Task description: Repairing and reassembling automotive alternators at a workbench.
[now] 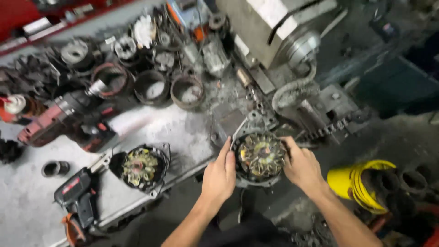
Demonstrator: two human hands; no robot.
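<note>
Gripping a round alternator housing [259, 158] from both sides: left hand [220, 176] curled against its left rim with fingers pointing up along the edge, right hand [300, 164] wrapped on its right rim with the thumb laid over the top. Both hands closed on the housing, which faces up with copper windings and a bladed rotor showing inside. Held just past the edge of a grey, dusty workbench [27, 206], in front of a dark metal vise-like fixture [329, 110] and below a large grey machine [274, 32] with a ribbed hose. Lying on the bench just left of the held part, a second alternator half [141, 167] with similar windings, apart from both hands. Farther left, a red and black power drill [68, 119], a smaller black power tool [75, 194] at the bench's near corner, and a short dark sleeve [55, 168]. Ranged along the back of the bench, several round housings and rings [151, 87]. Down at the right, near the right forearm, a yellow container [359, 183] beside dark cylindrical parts.
</note>
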